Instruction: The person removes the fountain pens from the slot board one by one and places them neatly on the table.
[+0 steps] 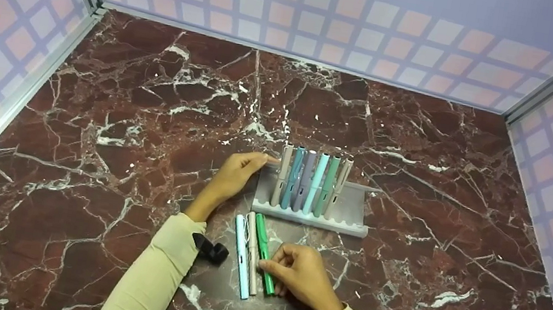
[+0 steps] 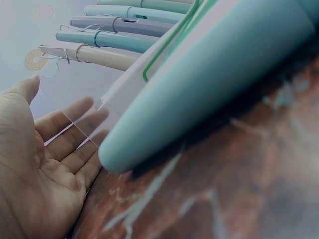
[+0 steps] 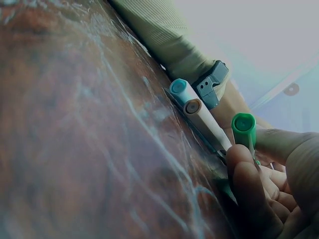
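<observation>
A clear pen stand [image 1: 309, 220] holds several capped pens in a row, among them a purple pen [image 1: 304, 181] and a pale blue pen [image 1: 315, 183]. My left hand [image 1: 237, 174] is at its upper left corner; in the left wrist view its loosely extended fingers [image 2: 75, 134] show through the clear panel, thumb apart near the edge. Below the stand, my right hand [image 1: 304, 276] pinches a green pen [image 1: 262, 233] between thumb and fingers. Left of it lie a beige pen [image 1: 251, 251] and a light blue pen [image 1: 240, 252], side by side.
The table [image 1: 87, 158] has a dark red marble pattern with white veins. Panels with pink and white squares stand at the back [image 1: 305, 10] and both sides. A black wrist device [image 1: 210, 250] juts from the left sleeve beside the loose pens.
</observation>
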Demonstrator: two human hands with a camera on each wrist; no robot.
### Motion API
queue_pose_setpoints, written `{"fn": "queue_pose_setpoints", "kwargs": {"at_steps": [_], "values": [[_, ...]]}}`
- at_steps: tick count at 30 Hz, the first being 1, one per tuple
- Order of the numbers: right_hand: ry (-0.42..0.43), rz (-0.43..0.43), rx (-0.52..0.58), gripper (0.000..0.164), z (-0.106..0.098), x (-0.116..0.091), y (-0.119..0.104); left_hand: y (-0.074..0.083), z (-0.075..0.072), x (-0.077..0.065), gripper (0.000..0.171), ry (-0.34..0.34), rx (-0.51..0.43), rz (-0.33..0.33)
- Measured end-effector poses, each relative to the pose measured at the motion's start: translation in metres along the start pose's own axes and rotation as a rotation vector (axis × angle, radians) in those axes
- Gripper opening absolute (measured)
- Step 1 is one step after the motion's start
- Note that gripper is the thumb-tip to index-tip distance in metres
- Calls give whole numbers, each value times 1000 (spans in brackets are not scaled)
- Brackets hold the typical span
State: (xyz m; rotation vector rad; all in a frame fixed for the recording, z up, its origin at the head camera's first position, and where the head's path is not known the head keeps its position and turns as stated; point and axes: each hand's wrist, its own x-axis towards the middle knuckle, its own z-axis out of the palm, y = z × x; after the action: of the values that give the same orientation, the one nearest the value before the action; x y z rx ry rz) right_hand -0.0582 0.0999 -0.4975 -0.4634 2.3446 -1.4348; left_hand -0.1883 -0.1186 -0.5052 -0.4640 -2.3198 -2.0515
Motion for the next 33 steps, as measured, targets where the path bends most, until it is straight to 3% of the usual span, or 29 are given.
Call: {"fn": "queue_pose_setpoints", "kwargs": {"at_steps": [9,15,21,29,33], "values": [[-15,50,48,26,1,-1,-1,0,-1,-1,32,-5,11,-5],[64,-33,94,23,1,2,4,3,0,-1,32,-2,-11,-35],[269,-220,37,11,-4,11,11,3,0,-1,33,-1,-18,-33],[670,-560,-186,15,-21,27,25,1,-1,0,32,7,25,-13],[842,-638,-252,13,-27,29,27,1,-1,-1,32,9,27,-6]]}}
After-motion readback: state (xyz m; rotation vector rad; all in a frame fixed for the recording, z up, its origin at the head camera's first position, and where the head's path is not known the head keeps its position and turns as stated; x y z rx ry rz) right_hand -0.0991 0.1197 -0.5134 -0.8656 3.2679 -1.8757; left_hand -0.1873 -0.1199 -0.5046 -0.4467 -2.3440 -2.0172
